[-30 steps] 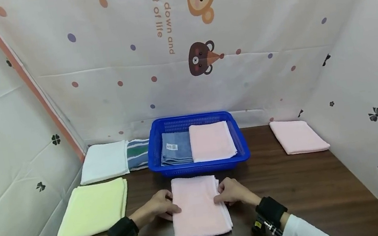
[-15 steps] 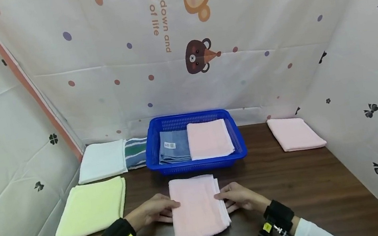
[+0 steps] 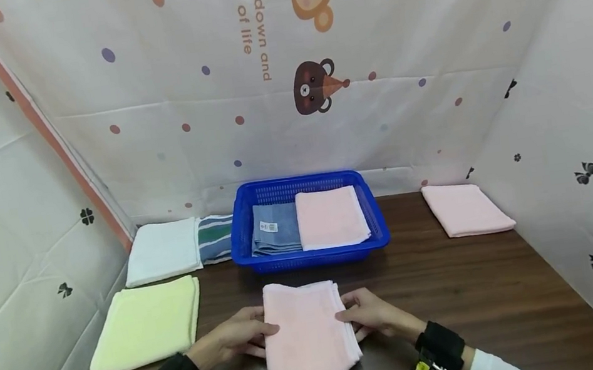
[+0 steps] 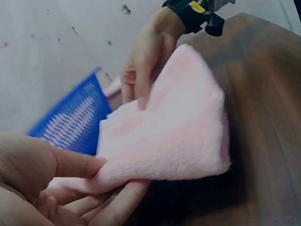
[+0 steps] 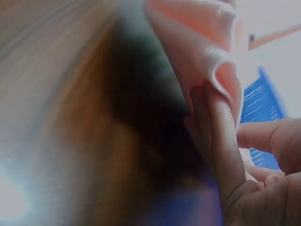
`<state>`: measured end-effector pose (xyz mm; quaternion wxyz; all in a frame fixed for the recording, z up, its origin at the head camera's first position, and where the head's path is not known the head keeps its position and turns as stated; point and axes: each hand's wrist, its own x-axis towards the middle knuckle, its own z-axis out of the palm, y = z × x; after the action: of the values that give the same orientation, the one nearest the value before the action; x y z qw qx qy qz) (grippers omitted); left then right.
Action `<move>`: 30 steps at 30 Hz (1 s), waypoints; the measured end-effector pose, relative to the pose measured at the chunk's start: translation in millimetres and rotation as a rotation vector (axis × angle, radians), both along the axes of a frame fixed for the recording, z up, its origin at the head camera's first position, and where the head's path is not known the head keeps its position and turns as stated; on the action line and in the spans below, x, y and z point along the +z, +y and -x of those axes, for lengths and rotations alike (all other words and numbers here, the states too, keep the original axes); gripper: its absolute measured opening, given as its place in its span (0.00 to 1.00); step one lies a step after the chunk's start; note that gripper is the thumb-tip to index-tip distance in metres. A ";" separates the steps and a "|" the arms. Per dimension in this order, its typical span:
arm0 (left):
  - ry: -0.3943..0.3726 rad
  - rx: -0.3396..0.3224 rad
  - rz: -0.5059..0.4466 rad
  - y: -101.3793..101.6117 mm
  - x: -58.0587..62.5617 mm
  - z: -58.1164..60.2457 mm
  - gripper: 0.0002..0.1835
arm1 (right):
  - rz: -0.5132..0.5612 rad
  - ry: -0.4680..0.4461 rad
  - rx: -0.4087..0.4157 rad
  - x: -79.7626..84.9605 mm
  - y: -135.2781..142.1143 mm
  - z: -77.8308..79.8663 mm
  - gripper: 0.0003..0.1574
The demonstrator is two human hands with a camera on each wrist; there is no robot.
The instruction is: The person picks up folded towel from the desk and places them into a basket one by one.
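Observation:
A folded pink towel (image 3: 309,335) is held between both hands in front of the blue basket. My left hand (image 3: 243,333) pinches its left edge, thumb on top and fingers beneath, as the left wrist view also shows. On the opposite edge my right hand (image 3: 374,313) pinches the towel the same way. In the right wrist view its fingers lie under the towel's folded layers (image 5: 221,70). The towel sags a little between the hands, and its near edge hangs over a shadow on the table.
Behind the towel stands a blue basket (image 3: 313,260) holding a folded blue towel (image 3: 275,229) and another pink towel (image 3: 332,218). Yellow (image 3: 145,326), white (image 3: 163,251) and striped towels (image 3: 215,239) lie left; a pink towel (image 3: 467,209) lies far right. Patterned curtains (image 3: 182,144) enclose the table (image 3: 496,308).
The pink towel has been lifted and shifted slightly left and nearer. My fingers have slid under its edges. The basket and the other towels have stayed put.

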<state>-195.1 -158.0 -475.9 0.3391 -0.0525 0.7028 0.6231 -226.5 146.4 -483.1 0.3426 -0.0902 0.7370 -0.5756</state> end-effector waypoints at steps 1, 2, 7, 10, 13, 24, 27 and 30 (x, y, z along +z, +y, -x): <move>0.008 -0.019 -0.022 -4.0 6.6 1.4 0.23 | -0.008 0.021 0.009 6.4 -1.1 0.3 0.20; 0.014 -0.045 -0.048 -8.8 14.5 2.7 0.25 | -0.006 0.034 0.022 13.8 -1.5 0.6 0.20; 0.068 -0.188 -0.180 -35.5 58.8 16.2 0.30 | 0.078 0.076 0.103 62.3 0.3 8.0 0.27; 0.138 -0.214 -0.177 -46.2 80.4 36.4 0.30 | 0.085 0.144 0.090 91.3 -4.2 25.3 0.31; 0.210 -0.158 -0.096 -49.2 95.5 71.3 0.29 | 0.012 0.232 0.027 114.8 -15.1 57.9 0.34; 0.204 0.066 0.244 -38.7 98.3 197.1 0.26 | -0.297 0.243 -0.052 117.6 -78.4 192.7 0.12; 0.212 0.103 0.384 -31.2 92.9 210.4 0.11 | -0.401 0.191 -0.052 107.7 -95.0 204.2 0.10; 0.270 0.086 0.545 -20.5 89.1 221.2 0.05 | -0.482 0.160 -0.057 100.6 -106.7 208.4 0.26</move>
<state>-416.2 -178.5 -386.8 0.1894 -0.0881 0.8799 0.4269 -434.9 39.7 -382.5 0.2783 -0.0305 0.8799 -0.3839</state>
